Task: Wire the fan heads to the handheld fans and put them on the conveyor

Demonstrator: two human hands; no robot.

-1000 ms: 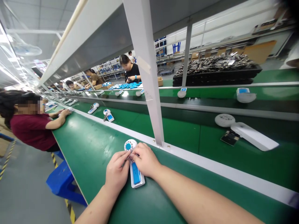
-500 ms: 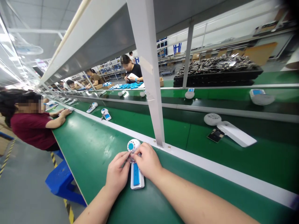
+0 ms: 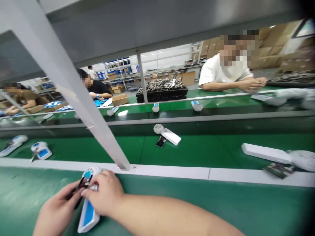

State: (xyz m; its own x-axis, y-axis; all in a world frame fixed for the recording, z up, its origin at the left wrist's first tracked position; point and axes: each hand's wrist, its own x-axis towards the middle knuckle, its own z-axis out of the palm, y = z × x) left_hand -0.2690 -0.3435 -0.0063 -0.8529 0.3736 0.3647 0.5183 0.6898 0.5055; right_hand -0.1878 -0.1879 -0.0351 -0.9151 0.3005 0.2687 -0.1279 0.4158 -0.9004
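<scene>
A white device with blue panels [image 3: 88,214] lies on the green worktop in front of me, its round vented head pointing away. My left hand [image 3: 57,205] is closed on a dark, thin part at the device's left side, beside the neck. Pinched fingers of my right hand [image 3: 103,191] are at the neck, by some small wires; what exactly they hold is too small to tell. Both hands nearly touch each other and hide the middle of the device.
Beyond a white rail [image 3: 172,172], a green belt [image 3: 201,147] carries similar white devices [image 3: 171,136]. A slanted white post [image 3: 98,124] rises close behind my hands. Across the line sits a person in a white shirt [image 3: 221,73], near black trays of parts [image 3: 162,91].
The view has swung to the right, so hands and device appear further left and lower. A person in white has come into view. The dark part in my left hand shows more.
</scene>
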